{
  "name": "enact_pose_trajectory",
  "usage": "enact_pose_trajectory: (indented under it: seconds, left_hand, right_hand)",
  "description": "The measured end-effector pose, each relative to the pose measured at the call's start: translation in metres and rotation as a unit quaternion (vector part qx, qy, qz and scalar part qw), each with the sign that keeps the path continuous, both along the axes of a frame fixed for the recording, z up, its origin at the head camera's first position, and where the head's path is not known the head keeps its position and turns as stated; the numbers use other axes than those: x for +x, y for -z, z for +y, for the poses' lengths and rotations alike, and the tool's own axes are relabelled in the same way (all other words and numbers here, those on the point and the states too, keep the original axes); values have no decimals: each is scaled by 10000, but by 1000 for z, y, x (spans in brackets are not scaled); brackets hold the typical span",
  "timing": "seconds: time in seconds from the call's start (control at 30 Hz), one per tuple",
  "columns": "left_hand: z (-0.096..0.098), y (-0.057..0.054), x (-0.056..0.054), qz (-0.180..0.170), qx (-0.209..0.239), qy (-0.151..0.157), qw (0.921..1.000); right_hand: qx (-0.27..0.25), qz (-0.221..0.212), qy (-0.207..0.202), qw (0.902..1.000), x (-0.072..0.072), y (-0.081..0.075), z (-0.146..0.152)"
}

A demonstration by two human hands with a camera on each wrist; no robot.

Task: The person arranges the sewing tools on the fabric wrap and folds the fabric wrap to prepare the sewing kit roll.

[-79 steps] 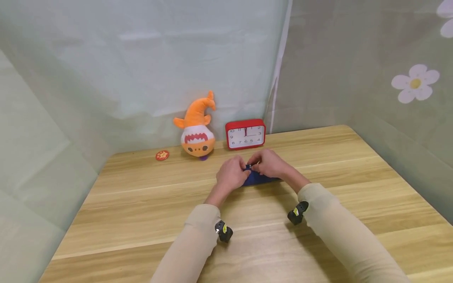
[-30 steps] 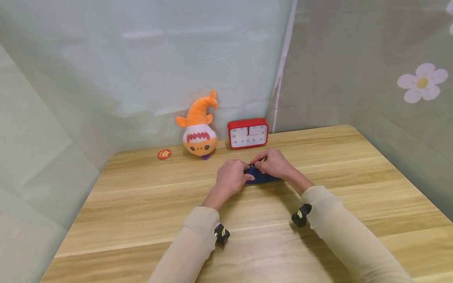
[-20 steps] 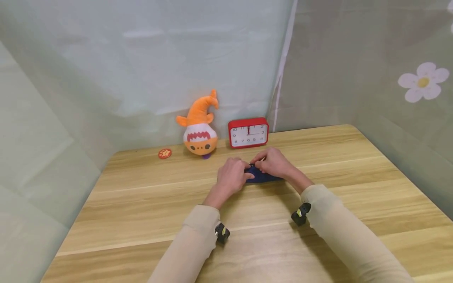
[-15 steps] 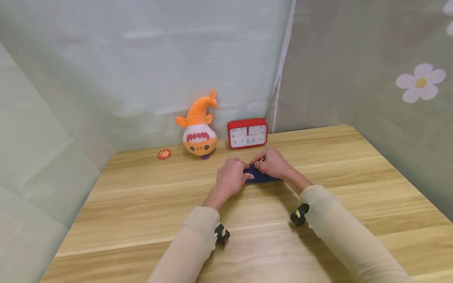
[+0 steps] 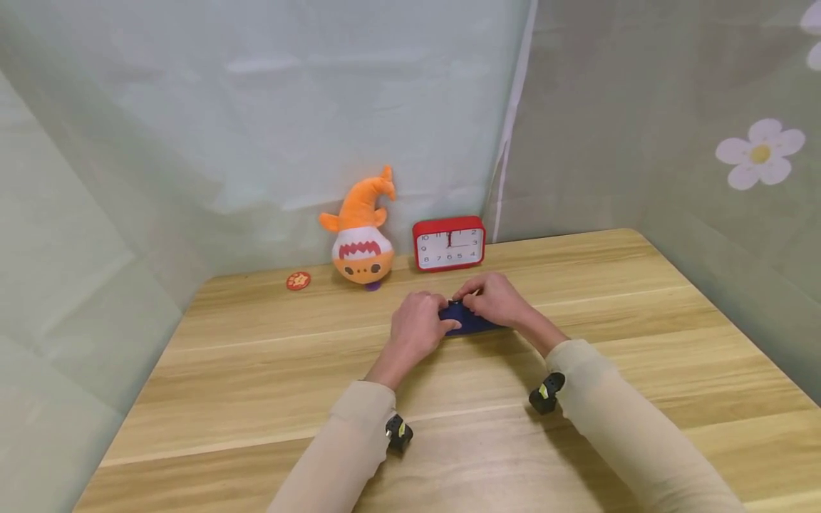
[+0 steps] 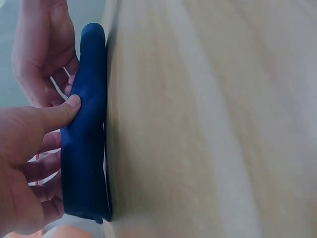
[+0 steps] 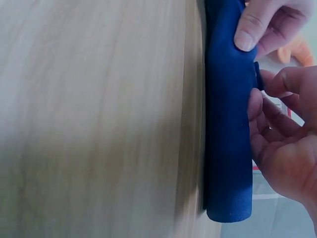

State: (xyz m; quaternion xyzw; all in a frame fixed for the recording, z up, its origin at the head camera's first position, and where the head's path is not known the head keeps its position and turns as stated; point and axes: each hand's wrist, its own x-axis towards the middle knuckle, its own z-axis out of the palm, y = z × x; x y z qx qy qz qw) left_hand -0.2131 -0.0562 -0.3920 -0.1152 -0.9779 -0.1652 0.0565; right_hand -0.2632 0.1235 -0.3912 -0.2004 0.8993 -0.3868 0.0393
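A long, narrow dark blue fabric pouch (image 5: 473,322) lies on the wooden table in the head view. My left hand (image 5: 413,326) grips its left part, thumb pressed on the near face and fingers behind, as the left wrist view shows. At the top edge my right hand (image 5: 494,299) pinches a small dark tab (image 7: 258,77) between thumb and forefinger. Its other fingers curl against the pouch's far side. In the right wrist view the pouch (image 7: 228,134) has a rounded, smooth right end. The hands partly hide the far side.
Behind the hands a red clock (image 5: 449,244) stands at the table's (image 5: 308,399) back edge. An orange and white plush shark (image 5: 362,235) leans head-down to its left. Farther left lies a round red disc (image 5: 298,281). Cloth walls (image 5: 308,107) surround the table.
My left hand has shifted from near the tab to lower on the pouch, its thumb now on the near face. The right hand stays at the top edge, with little movement in the last second.
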Motion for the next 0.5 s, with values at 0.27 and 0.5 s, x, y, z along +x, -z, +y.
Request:
enact_pose_trajectory:
  seconds: [0.27,0.5]
  left_hand:
    - [-27,-6,7,-35,619,-158,9980]
    - [-74,-10,4,-888,1440,-1081,9796]
  right_hand:
    - [-526,-80,507,9973,5,-6,33]
    - [-184,-76,1503,9884,7,-8,75]
